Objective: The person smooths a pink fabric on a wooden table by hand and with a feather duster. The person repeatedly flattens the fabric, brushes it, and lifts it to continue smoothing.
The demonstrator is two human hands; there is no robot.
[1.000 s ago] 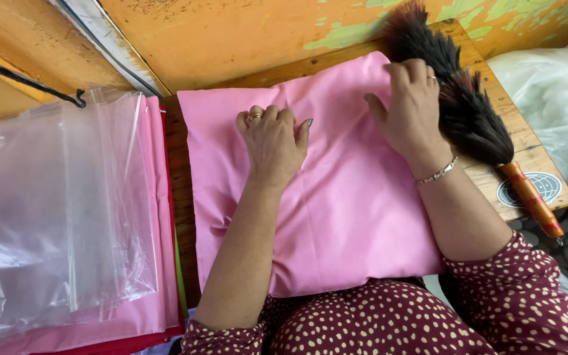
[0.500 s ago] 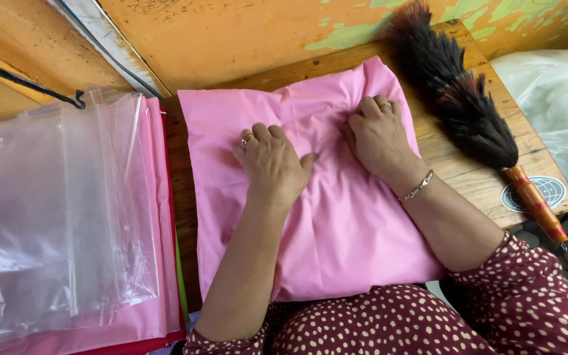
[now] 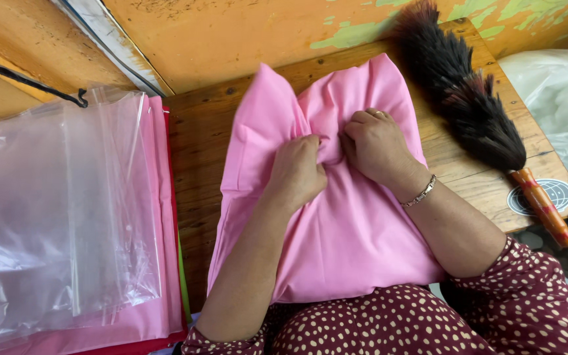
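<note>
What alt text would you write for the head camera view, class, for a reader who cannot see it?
Both hands, left hand and right hand, bunch the middle of a pink cloth on a wooden table. A dark feather duster lies to the right, clear plastic bags over stacked pink fabric to the left.

The pink cloth (image 3: 356,243) is a plain, smooth piece of fabric lying on the wooden counter (image 3: 198,171), its near edge hanging over the counter's front toward the person. Its far part is gathered up into a deep fold at the middle, so two soft peaks rise on either side of the pinch. The lower part lies flat with faint creases running toward the fold.
</note>
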